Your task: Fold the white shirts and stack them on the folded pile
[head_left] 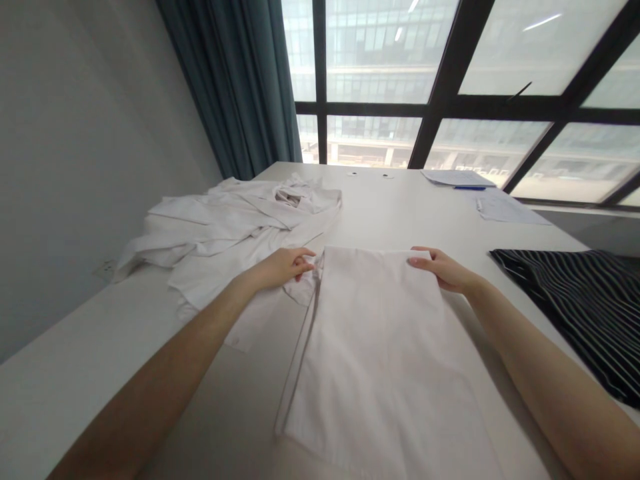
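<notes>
A white garment (pixel 385 347), folded into a long rectangle, lies on the table in front of me. At its far right corner my right hand (pixel 443 268) pinches the cloth, thumb on top and fingers beneath. My left hand (pixel 287 267) is closed with its fingertips at the far left corner, by the layered edge; a small bunch of white fabric shows there. Beyond and left of that hand spreads a heap of crumpled white shirts (pixel 240 220). Part of this cloth runs under my left forearm toward the folded piece.
The white table (pixel 390 213) reaches to the window. A black striped cloth (pixel 590 300) lies at the right edge. Papers (pixel 457 178) and a blue pen (pixel 469 188) are at the back right. A blue curtain (pixel 245 87) hangs behind the heap.
</notes>
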A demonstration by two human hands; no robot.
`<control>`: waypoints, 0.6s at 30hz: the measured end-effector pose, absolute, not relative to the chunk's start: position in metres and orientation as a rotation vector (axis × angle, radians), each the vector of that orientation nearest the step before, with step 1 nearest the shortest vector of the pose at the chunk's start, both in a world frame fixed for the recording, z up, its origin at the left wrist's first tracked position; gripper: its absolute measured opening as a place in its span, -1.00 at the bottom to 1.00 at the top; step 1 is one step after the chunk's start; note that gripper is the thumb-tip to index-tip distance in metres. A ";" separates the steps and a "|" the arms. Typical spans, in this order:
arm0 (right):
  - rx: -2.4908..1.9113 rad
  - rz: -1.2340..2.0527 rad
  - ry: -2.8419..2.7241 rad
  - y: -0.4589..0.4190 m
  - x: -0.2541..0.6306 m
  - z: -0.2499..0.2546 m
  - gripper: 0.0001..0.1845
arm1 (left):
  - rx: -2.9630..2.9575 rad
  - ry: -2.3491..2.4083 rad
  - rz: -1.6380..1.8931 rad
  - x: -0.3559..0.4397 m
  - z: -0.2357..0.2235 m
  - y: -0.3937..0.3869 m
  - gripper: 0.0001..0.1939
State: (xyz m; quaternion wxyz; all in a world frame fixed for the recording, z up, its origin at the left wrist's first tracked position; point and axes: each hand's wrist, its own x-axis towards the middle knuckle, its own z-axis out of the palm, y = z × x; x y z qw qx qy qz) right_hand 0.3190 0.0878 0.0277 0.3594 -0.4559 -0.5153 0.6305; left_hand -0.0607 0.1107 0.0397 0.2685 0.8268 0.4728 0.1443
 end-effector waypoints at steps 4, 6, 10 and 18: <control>-1.206 1.592 -1.273 0.088 0.321 0.027 -0.66 | 2.358 1.570 0.091 -0.068 0.060 0.110 -0.59; -1.224 1.579 -1.263 0.088 0.321 0.027 -0.64 | 2.363 1.745 -0.092 -0.070 0.067 0.110 -0.55; -1.220 1.571 -1.272 0.088 0.319 0.027 -0.62 | 2.536 1.839 -0.305 -0.067 0.070 0.107 -0.54; -1.257 1.530 -1.301 0.089 0.321 0.024 -0.59 | 2.689 1.389 0.091 -0.051 0.045 0.101 -0.54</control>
